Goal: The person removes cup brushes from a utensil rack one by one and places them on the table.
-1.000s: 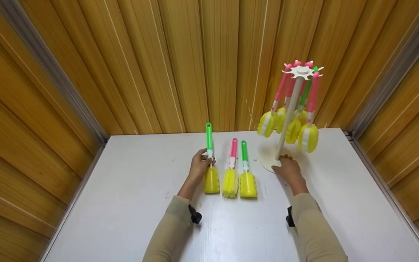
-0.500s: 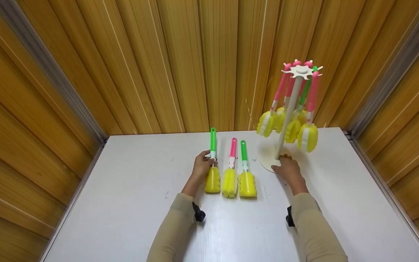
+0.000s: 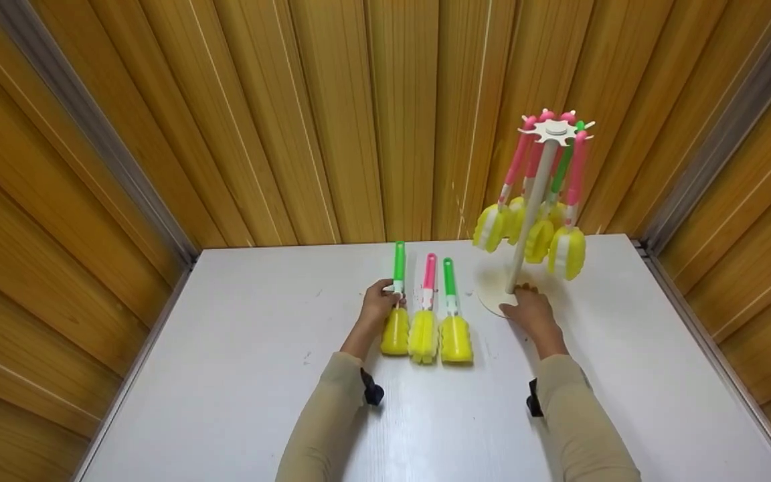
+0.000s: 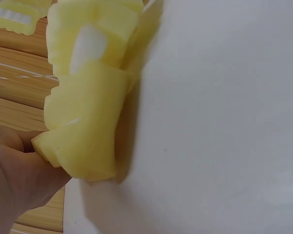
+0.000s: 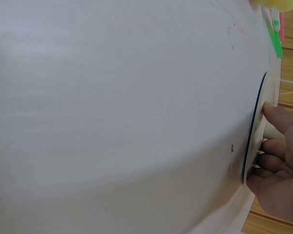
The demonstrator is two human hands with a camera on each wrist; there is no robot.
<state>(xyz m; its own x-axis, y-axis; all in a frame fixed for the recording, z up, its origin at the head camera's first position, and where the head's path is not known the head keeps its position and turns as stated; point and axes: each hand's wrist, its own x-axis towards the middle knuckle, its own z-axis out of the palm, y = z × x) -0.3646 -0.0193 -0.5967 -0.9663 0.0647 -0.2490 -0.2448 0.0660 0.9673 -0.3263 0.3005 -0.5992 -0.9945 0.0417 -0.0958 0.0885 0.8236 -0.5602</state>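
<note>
My left hand [image 3: 375, 308] pinches the white neck of a green-handled bottle brush [image 3: 395, 333], whose yellow sponge head points toward me. Close on its right lie a pink-handled bottle brush [image 3: 423, 337] and another green-handled bottle brush [image 3: 456, 340], roughly parallel. In the left wrist view a yellow sponge head [image 4: 88, 126] hides most of the handles. On the right, a cream rack [image 3: 531, 214] stands upright. My right hand [image 3: 534, 313] holds it down at the round base [image 5: 255, 129], thumb and curled fingers on either side of the pole's foot.
Several bottle brushes with pink and green handles hang from the rack's notched top [image 3: 556, 132], sponge heads [image 3: 567, 254] downward. Everything stands on a white table [image 3: 238, 375], with wood-patterned panels [image 3: 332, 120] behind and at both sides.
My left hand has moved right with its green-handled brush, closing the space to the pink-handled one and drawing the handle slightly nearer me. The right hand and the rack look unchanged.
</note>
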